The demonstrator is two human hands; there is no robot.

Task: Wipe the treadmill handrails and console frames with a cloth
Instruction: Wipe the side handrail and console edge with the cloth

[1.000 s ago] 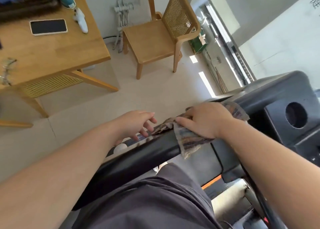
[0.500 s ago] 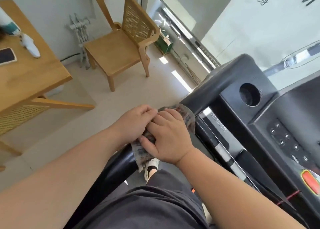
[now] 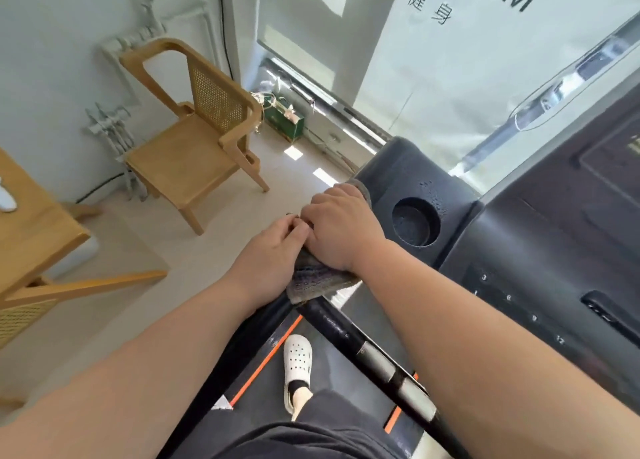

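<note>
A grey-brown patterned cloth [image 3: 313, 280] lies over the black left handrail [image 3: 239, 351] where it meets the console frame [image 3: 398, 171]. My right hand [image 3: 341, 231] lies on top of the cloth with fingers curled over it. My left hand [image 3: 270, 261] sits beside it on the rail's outer side, its fingers curled onto the cloth's edge and touching my right hand. Most of the cloth is hidden under both hands; a fold hangs below them.
The console has a round cup holder [image 3: 415, 223] and a button panel [image 3: 519, 306]. An inner bar with silver grips [image 3: 377, 358] runs toward me. My white shoe [image 3: 297, 361] stands on the belt. A wooden chair [image 3: 194, 136] and table [image 3: 31, 236] stand left.
Both hands and the cloth have slid forward along the handrail to the console corner. My left hand has joined the right on the cloth. The view has turned toward the console.
</note>
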